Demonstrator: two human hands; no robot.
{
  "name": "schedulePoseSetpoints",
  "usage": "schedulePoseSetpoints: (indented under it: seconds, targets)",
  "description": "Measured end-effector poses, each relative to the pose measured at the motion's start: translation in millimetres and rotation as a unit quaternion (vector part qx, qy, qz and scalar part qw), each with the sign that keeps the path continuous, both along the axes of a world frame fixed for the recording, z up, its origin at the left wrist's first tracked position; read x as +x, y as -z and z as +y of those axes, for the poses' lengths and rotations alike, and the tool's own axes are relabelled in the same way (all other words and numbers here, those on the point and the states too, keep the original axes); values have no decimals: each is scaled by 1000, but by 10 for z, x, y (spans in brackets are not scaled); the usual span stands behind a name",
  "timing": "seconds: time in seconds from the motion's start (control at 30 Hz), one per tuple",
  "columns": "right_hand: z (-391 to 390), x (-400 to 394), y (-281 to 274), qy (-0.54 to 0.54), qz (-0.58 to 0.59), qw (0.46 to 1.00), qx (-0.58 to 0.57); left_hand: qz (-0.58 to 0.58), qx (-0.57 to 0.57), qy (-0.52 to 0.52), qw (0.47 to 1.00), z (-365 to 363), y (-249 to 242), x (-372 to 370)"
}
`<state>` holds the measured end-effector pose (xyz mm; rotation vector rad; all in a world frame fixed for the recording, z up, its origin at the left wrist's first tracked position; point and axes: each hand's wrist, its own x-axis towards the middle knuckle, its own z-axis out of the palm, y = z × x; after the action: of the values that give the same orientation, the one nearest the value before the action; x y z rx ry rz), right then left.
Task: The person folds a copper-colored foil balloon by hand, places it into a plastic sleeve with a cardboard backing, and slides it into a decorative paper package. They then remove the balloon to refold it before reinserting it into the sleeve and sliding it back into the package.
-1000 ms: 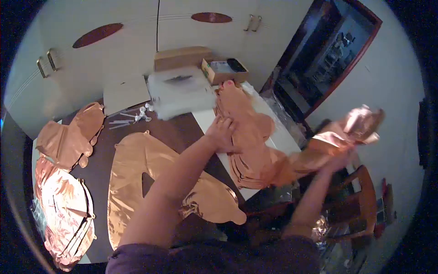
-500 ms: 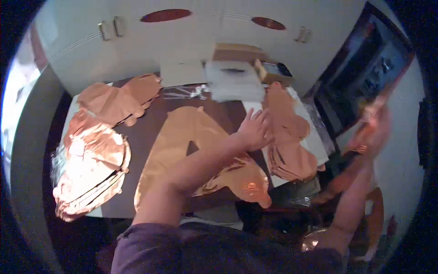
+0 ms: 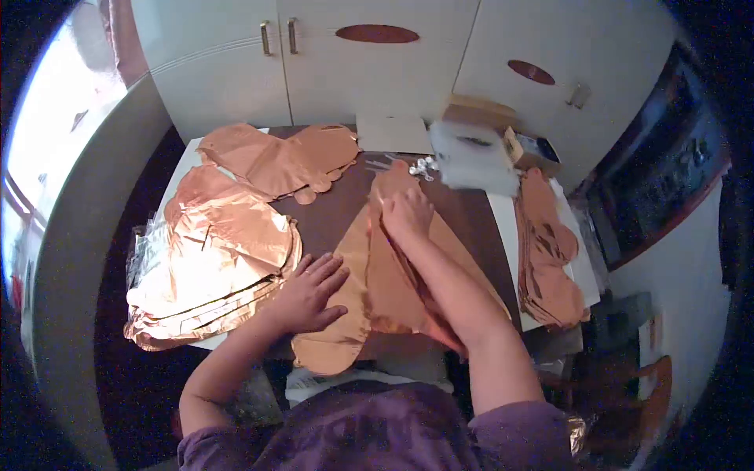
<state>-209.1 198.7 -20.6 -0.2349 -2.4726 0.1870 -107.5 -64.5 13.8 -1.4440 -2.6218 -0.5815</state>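
My right hand (image 3: 407, 216) has its fingers closed at the upper part of a flat rose-gold foil balloon (image 3: 390, 294). This balloon lies lengthwise over another uninflated foil balloon (image 3: 334, 349), shaped like a letter A, on the dark table. Part of the lower one is covered. With fingers spread, my left hand (image 3: 310, 294) hovers by the left leg of the A-shaped balloon and holds nothing. Close to its left is a shiny stack of foil balloons (image 3: 228, 251).
More flat foil balloons lie in a back-left pile (image 3: 275, 161) and a right-hand pile (image 3: 550, 267). Along the back are straws (image 3: 381, 166), small silvery pieces (image 3: 424, 168), a clear plastic packet (image 3: 475, 161) and an open box (image 3: 534, 149). White cabinets (image 3: 377, 71) stand behind.
My right hand has come from the far right to the middle, and a foil balloon now lies over the A-shaped one. My left hand has drawn back leftward. The view has turned left.
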Motion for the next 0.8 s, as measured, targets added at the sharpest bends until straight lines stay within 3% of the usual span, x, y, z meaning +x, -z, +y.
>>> schedulePoseSetpoints:
  seconds: [0.03, 0.13, 0.23, 0.33, 0.43, 0.53, 0.57, 0.63, 0.67, 0.7, 0.77, 0.8]
  targets:
    - [5, 72, -188, -29, -94, 995, -36, 5, -20, -1, 1000, 0, -14, 3]
    - [168, 275, -417, -107, -157, 979, -77, 8, -30, -7, 1000, -5, -16, 11]
    - [498, 436, -299, -218, -198, 955, -32, 7, -30, -11, 999, -1, 8, 17]
    - [665, 472, -162, -266, -138, 954, 1, -6, -27, -10, 1000, 1, 22, 10]
    - [664, 485, -209, -280, -161, 946, -13, -21, -11, -8, 1000, -30, 8, 5]
    - [686, 432, -321, -304, -122, 943, 53, -13, 34, 2, 999, -81, -133, -152]
    - [661, 354, -377, -332, -91, 936, 67, -43, 118, -19, 992, -86, -271, -277]
    - [602, 125, -538, -386, -35, 917, 93, -48, 151, -48, 986, -263, -154, -791]
    - [456, -21, -632, -426, -30, 900, 86, -72, 121, -151, 978, -261, -384, -915]
    - [231, -178, -714, -464, -23, 882, 79, 46, 149, -140, 978, -357, -159, -1294]
    - [-192, -420, -803, -487, -52, 866, 98, 96, 171, -168, 966, -428, -98, -1724]
    - [-339, -616, -680, -481, -73, 864, 131, 60, 118, -174, 976, -471, -11, -1893]
